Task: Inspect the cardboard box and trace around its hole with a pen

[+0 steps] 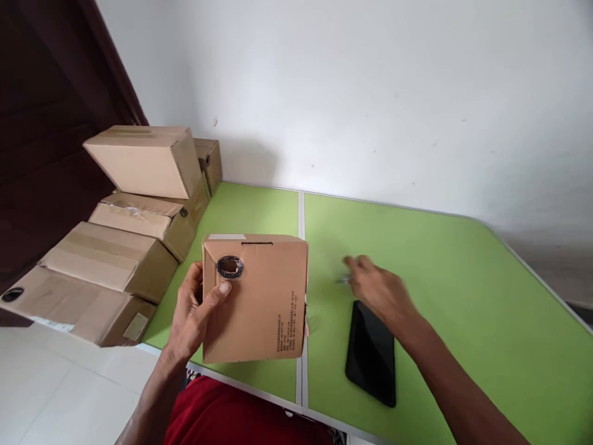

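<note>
My left hand (194,312) grips a small brown cardboard box (259,296) by its left side and holds it upright at the near edge of the green table (440,278). The box has a round hole near its upper left corner and printed text on its right side. My thumb rests just below the hole. My right hand (377,287) reaches out over the table, blurred by motion, with its fingertips at a small blurred item (343,280) that I cannot identify. A black phone (370,355) lies flat on the table under my right wrist.
Several closed cardboard boxes (120,247) are stacked and lined up at the left end of the table, some overhanging its edge. A white wall runs behind the table. A seam (301,216) splits the tabletop. White floor tiles lie below at the left.
</note>
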### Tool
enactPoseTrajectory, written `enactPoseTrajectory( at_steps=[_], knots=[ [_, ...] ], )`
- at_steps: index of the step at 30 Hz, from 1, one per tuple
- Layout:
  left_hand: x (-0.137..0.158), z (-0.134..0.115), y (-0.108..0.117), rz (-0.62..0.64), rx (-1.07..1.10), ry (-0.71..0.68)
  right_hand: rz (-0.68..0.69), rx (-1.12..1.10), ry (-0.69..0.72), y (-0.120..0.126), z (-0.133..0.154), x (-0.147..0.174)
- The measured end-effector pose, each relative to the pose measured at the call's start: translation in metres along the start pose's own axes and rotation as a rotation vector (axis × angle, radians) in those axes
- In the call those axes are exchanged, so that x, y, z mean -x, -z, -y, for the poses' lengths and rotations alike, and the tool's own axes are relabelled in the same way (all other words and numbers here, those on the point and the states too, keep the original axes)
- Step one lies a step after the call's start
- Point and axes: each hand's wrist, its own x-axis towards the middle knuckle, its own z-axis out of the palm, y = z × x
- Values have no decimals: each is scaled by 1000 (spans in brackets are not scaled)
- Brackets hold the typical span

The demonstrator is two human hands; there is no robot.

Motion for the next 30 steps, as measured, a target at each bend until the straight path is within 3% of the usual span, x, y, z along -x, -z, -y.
enactPoseTrajectory(
  at_steps=[3, 5, 6, 7, 9, 11, 14, 23, 30],
  knots=[
    [7, 2, -4, 75, 13, 22, -341, -214, -179, 31, 5, 22],
    [14, 4, -11, 157, 18, 37, -540, -474, -215, 53, 33, 47],
    [20, 5, -16, 201, 17, 45, -685, -928, -177, 62, 52, 60],
    [26, 5, -20, 248, 22, 52, -695, -1299, -125, 70, 74, 73],
    [38, 6, -28, 340, 39, 64, -587, -1540, -56, 79, 114, 96],
    [50, 6, -32, 400, 44, 60, -544, -1507, 1, 80, 143, 113],
    [61, 5, -31, 416, 21, 27, -555, -1373, 40, 77, 159, 127],
    [71, -1, -32, 402, 84, -32, -735, -1260, 33, 85, 166, 129],
    [67, 5, -33, 406, 105, 6, -690, -1194, 64, 76, 165, 131]
  ],
)
